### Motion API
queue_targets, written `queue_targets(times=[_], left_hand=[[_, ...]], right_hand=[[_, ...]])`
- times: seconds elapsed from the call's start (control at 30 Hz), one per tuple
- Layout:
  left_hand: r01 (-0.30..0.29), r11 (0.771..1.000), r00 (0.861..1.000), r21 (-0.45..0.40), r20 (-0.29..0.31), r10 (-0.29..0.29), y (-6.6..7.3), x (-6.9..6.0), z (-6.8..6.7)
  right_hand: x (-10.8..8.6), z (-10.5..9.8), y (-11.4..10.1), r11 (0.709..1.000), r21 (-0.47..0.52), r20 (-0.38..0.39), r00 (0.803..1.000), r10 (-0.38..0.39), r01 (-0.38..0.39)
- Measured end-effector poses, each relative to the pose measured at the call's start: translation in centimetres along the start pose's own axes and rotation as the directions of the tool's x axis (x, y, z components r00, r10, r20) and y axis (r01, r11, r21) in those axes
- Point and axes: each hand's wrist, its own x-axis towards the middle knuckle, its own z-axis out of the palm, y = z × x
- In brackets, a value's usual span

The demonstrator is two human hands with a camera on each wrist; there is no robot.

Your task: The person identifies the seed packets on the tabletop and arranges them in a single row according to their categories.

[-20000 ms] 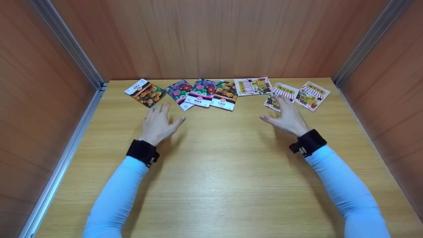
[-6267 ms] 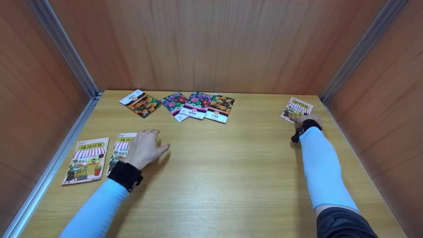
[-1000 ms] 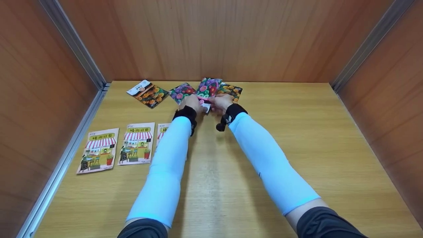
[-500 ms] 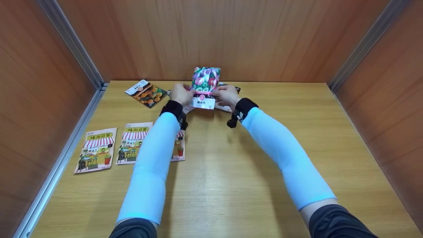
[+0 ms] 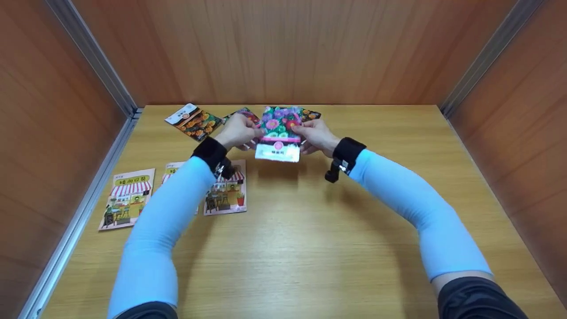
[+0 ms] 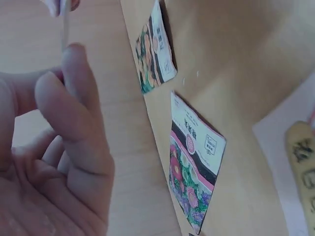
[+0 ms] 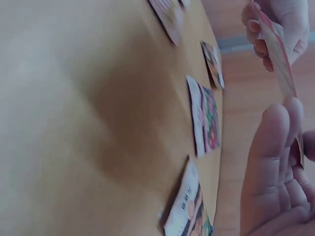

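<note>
Both hands hold a seed packet [image 5: 279,135] with pink and purple flowers, raised above the table with its white end toward me. My left hand [image 5: 238,131] pinches its left edge between thumb and fingers. On the opposite edge, my right hand [image 5: 319,136] has the same kind of pinch. The right wrist view catches the packet [image 7: 279,59] nearly edge-on between the hands. Behind them lie another pink-flower packet [image 6: 194,162] and an orange-flower packet [image 6: 155,51], partly hidden in the head view. A second orange-flower packet [image 5: 193,122] lies at the back left.
Three packets with striped awnings form a row at left: one leftmost [image 5: 128,199], one mostly under my left sleeve, one rightmost [image 5: 226,195]. The wooden table [image 5: 310,248] is bounded by a back panel [image 5: 283,53] and side panels with metal rails.
The awning packets went from back right to a row at left. Over the last second both hands lifted the pink-flower packet off the overlapping packets and brought it slightly toward me.
</note>
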Motion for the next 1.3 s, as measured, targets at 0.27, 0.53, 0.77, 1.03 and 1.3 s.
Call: queue_targets(times=[0.27,0.53,0.77,1.03,1.3], left_hand=[[0.058,0.998,0.969,0.034,0.239,-0.064,-1.8,-3.4,0.3],[0.081,0.992,0.935,0.099,0.337,-0.110,-3.6,-3.9,1.6],[0.185,0.969,0.905,0.165,0.355,-0.234,-4.0,-4.2,2.9],[0.159,0.952,0.903,0.261,0.352,-0.247,-4.5,-4.4,3.1],[0.177,0.928,0.882,0.327,0.366,-0.297,-4.3,-4.6,3.6]], right_hand=[[-2.1,1.2,2.0,0.977,-0.199,0.107,0.990,0.095,-0.072],[-1.9,2.1,3.9,0.946,-0.297,0.124,0.978,0.170,-0.127],[-1.9,3.2,5.2,0.903,-0.412,0.151,0.968,0.202,-0.124],[-2.0,4.3,5.3,0.863,-0.492,0.153,0.964,0.215,-0.114],[-1.9,5.0,5.3,0.763,-0.645,0.128,0.978,0.162,-0.042]])
